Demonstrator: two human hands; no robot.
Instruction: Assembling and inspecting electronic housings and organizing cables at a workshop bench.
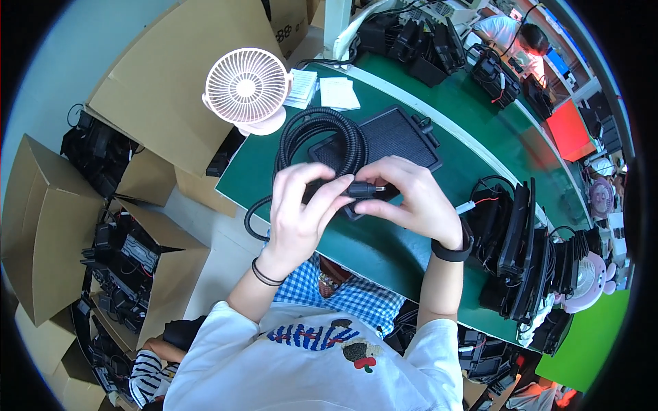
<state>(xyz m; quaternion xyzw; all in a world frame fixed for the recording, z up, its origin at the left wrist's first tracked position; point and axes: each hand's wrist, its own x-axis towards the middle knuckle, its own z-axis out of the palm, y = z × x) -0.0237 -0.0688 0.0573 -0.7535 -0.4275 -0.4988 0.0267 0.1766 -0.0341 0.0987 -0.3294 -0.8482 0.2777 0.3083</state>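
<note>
At the near side of the green workbench, both hands meet at a black plug connector (361, 190) with a small metal tip. My left hand (301, 209) pinches the connector's rear part between thumb and fingers. Curved around its front, my right hand (410, 195) has fingertips at the upper edge and the thumb just below, the metal tip showing between them. Behind my left hand lies a coil of black corrugated cable (353, 140), with one loop hanging over the bench edge. A flat black ribbed panel (401, 140) rests beyond my hands, partly under the coil.
A pink fan (245, 85) stands at the bench's left corner, beside white paper sheets (339, 93). Several black panels (517, 240) with cables stand stacked at right. Open cardboard boxes (51, 226) with black parts fill the left. A co-worker (510, 41) sits across the bench.
</note>
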